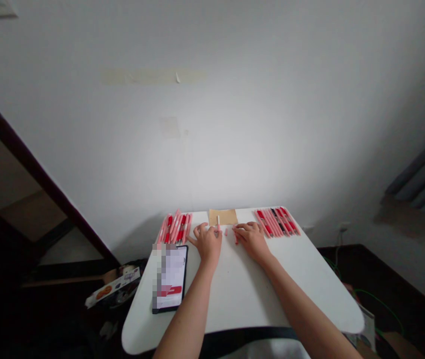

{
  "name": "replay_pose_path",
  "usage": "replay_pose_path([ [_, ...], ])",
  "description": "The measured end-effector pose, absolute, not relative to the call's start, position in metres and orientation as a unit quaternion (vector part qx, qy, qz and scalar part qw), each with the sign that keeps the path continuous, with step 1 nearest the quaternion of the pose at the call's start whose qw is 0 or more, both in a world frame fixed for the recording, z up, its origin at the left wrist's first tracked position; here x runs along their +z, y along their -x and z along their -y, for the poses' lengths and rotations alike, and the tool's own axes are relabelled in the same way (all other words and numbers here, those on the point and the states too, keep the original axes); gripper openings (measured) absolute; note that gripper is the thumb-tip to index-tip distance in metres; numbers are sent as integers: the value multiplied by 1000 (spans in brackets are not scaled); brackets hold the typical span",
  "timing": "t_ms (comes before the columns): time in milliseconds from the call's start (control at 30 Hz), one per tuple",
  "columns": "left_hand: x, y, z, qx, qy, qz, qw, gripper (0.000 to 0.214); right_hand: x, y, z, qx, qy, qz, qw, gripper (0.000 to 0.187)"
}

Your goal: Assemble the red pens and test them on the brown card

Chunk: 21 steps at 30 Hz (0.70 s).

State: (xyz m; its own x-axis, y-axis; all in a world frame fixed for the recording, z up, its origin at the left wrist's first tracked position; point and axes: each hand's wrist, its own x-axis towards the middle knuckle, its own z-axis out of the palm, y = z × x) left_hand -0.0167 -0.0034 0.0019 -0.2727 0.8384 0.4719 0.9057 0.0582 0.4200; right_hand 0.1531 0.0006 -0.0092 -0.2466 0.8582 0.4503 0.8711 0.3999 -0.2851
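My left hand [208, 243] is closed near the far middle of the white table, thumb and index finger at a slim pink pen part with a white upper end [218, 219], which stands up from the fingers. My right hand [251, 241] is closed to the right of it, its fingertips on a short pink pen barrel [236, 240]. Between the hands lies a small pink piece [226, 232], apart from both. A row of pink and red pens [175, 228] lies left of my left hand. Another row of pink, red and black pens [277, 222] lies beyond my right hand.
The white table [245, 299] stands against a pale wall [234, 124]. A tan card [229, 215] lies at its far edge. A phone [173, 279], partly pixelated, lies at the left beside my left forearm. Assorted items [117, 286] are on the dark floor at left.
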Motion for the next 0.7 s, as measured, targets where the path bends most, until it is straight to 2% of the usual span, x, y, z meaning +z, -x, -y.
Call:
replay_pose_path([
  [267,1,17,4,-336,605,719,65,24,-8,-154,2,-12,554,772,312,28],
  [500,1,17,4,-339,610,713,69,21,-13,-156,5,25,537,782,315,44],
  [700,2,15,4,-341,610,712,72,26,-14,-156,5,28,544,780,309,46],
])
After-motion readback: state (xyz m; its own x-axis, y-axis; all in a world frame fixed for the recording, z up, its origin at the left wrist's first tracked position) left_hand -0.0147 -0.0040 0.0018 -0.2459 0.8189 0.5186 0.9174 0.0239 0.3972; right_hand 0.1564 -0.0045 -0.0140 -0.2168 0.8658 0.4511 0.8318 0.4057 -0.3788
